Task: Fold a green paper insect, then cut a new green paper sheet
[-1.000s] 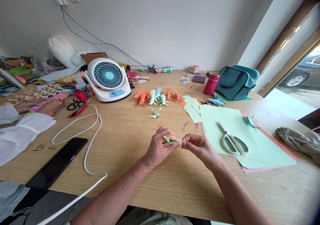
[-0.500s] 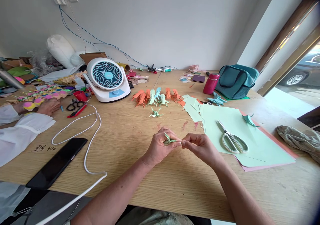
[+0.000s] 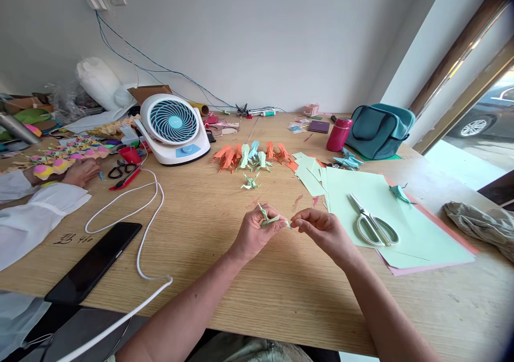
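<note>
A light green folded paper figure (image 3: 270, 220) is pinched in my left hand (image 3: 254, 233), its thin point sticking up above the fingers. My right hand (image 3: 320, 230) is closed with thumb and forefinger on the figure's narrow tip, just right of the left thumb. Fingers hide part of the paper. Beyond my hands, one pale green folded figure (image 3: 251, 181) stands alone on the table. Behind it is a row of several folded paper figures (image 3: 243, 157) in orange, pale green and blue.
To the right, white-handled scissors (image 3: 374, 228) lie on pale green sheets (image 3: 425, 212). A pink bottle (image 3: 339, 135) and a teal bag (image 3: 379, 132) stand behind. At left are a fan (image 3: 173, 129), a phone (image 3: 94, 263), a white cable (image 3: 138, 255) and another person's hand (image 3: 82, 172).
The paper figure has turned slightly in my left hand, and its upright point shows higher. More of the tip now shows between my two hands.
</note>
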The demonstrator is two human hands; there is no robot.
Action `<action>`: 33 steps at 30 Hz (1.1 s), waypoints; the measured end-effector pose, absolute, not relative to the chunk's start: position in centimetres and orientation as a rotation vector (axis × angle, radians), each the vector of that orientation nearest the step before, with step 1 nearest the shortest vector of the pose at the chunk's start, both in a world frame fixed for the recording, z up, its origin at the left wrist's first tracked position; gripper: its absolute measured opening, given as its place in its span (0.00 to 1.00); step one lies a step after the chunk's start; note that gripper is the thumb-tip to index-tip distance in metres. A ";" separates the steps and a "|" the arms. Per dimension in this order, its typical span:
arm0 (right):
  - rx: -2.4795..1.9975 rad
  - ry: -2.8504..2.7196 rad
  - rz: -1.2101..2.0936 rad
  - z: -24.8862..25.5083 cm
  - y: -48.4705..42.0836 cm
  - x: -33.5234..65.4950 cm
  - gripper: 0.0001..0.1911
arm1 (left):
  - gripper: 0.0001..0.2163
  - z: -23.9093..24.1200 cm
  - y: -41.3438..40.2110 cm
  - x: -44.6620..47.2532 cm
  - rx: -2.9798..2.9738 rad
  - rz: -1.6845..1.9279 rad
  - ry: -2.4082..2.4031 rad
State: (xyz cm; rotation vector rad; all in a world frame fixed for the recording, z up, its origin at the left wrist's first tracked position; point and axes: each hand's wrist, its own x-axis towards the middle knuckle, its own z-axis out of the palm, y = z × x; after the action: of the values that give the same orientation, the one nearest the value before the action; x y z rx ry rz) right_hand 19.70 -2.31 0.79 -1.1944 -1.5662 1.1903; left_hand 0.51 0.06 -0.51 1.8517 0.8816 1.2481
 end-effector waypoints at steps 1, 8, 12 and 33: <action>-1.165 -1.533 1.202 0.8 -2.3 19.6 0.15 | 0.10 -0.5 0.1 0.5 1.844 1.251 0.875; -1.122 -1.458 1.368 0.5 -2.5 18.9 0.17 | 0.10 -0.6 -0.1 0.7 1.824 1.246 0.798; -1.063 -1.386 1.446 0.5 -2.5 19.4 0.18 | 0.08 -0.3 -0.3 0.7 1.823 1.245 0.775; -0.939 -0.989 1.744 -0.2 -2.3 18.9 0.16 | 0.10 -0.5 -0.2 0.9 1.797 1.299 0.794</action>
State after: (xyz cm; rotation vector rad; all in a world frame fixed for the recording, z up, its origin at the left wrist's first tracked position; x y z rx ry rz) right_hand 18.92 -2.29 -0.17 -0.9395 -0.9886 1.7436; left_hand 0.88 -0.20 -0.53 1.7970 0.7942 1.2989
